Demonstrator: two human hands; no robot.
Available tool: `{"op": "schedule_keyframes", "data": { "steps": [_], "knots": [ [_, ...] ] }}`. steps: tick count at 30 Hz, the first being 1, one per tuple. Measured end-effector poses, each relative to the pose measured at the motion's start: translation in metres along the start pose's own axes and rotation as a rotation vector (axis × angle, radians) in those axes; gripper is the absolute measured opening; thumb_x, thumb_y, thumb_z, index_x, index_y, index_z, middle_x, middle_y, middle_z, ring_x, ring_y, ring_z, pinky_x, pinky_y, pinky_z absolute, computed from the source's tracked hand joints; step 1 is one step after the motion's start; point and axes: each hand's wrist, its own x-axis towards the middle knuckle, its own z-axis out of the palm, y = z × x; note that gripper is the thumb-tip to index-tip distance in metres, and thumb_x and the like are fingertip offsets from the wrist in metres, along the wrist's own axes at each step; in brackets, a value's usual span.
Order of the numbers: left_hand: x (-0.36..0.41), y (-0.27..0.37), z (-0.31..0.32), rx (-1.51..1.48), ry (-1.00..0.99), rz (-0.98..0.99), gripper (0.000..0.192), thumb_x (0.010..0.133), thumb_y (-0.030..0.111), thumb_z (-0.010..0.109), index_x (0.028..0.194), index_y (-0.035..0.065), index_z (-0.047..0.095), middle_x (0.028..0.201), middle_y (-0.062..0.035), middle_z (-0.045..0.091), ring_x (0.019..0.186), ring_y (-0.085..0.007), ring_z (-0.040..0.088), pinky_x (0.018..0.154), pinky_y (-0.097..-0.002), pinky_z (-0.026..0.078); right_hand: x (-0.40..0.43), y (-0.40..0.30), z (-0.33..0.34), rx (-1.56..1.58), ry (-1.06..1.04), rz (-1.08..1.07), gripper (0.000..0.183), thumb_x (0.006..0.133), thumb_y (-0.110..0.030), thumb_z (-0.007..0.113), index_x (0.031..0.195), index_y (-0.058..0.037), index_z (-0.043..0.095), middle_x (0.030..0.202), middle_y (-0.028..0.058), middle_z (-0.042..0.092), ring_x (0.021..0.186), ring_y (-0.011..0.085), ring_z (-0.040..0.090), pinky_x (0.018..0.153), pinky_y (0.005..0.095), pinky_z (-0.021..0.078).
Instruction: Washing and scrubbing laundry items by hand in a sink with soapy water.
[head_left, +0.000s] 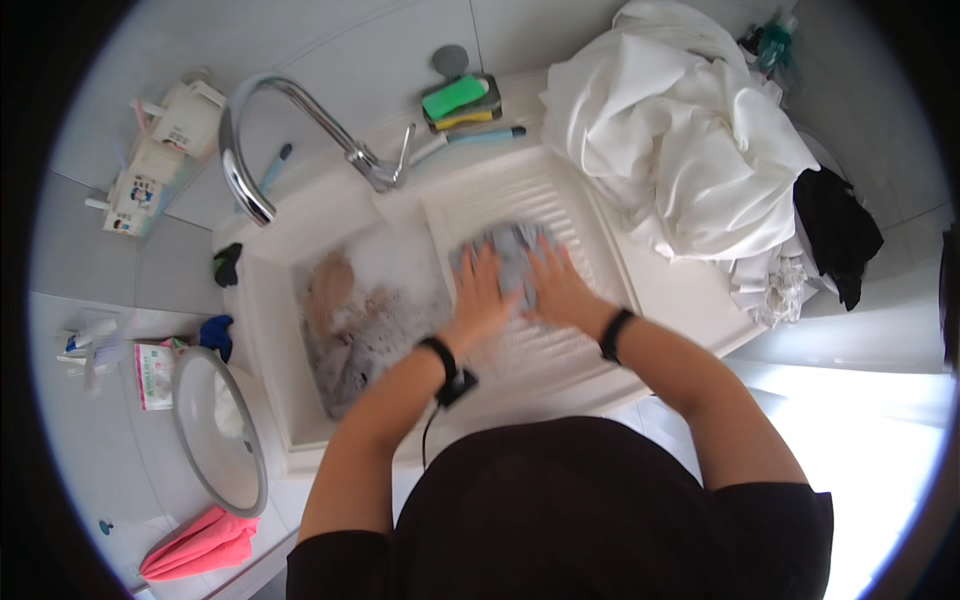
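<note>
My left hand (480, 296) and my right hand (559, 289) lie on a wet grey cloth (511, 251), fingers spread and pointing away from me. Under the cloth is the ribbed washboard (551, 206) of a pale laundry sink (300, 442). Both hands are slightly blurred; whether the fingers pinch any fabric cannot be told. In the basin to the left, soapy water with white foam (397, 262) surrounds a beige cloth (330, 289) and a darker grey cloth (349, 375). I wear a black band on each wrist.
A chrome faucet (315, 112) arches over the basin's far left. Behind the washboard lie a brush (480, 137) and a soap holder with a green sponge (455, 96). White fabric (675, 142) is heaped at the right beside a black cloth (832, 225). A round basin (262, 450) leans at the left.
</note>
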Motion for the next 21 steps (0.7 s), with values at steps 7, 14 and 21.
{"op": "schedule_keyframes", "data": {
  "steps": [7,14,21],
  "knots": [
    [0.068,-0.047,0.002,0.227,-0.076,0.003,0.065,0.090,0.045,0.049,0.131,-0.0050,0.046,0.144,-0.0225,0.034,0.135,-0.0436,0.024,0.108,-0.0620,0.017,0.064,0.004,-0.013,0.062,-0.036,0.152,0.079,0.077,-0.056,0.061,0.131,0.0013,0.051,0.148,0.0203,0.029,0.139,0.0476,0.013,0.108,0.0604,0.0208],
    [-0.053,0.040,-0.033,0.132,-0.007,0.271,0.072,0.085,0.046,0.056,0.122,-0.0158,0.048,0.131,-0.0284,0.043,0.131,-0.0477,0.025,0.109,-0.0632,0.013,-0.051,-0.033,0.026,0.130,0.258,-0.078,0.082,0.070,-0.047,0.072,0.140,-0.0176,0.042,0.142,0.0254,0.033,0.133,0.0536,0.024,0.105,0.0649,0.0229],
    [0.071,-0.014,-0.012,0.361,-0.115,0.187,0.056,0.092,0.039,0.047,0.119,-0.0094,0.055,0.131,-0.0298,0.046,0.130,-0.0451,0.031,0.109,-0.0593,0.013,0.063,0.017,0.011,0.029,0.271,0.163,0.071,0.079,-0.053,0.060,0.126,0.0006,0.055,0.143,0.0237,0.034,0.137,0.0504,0.016,0.106,0.0644,0.0195]
  ]
}}
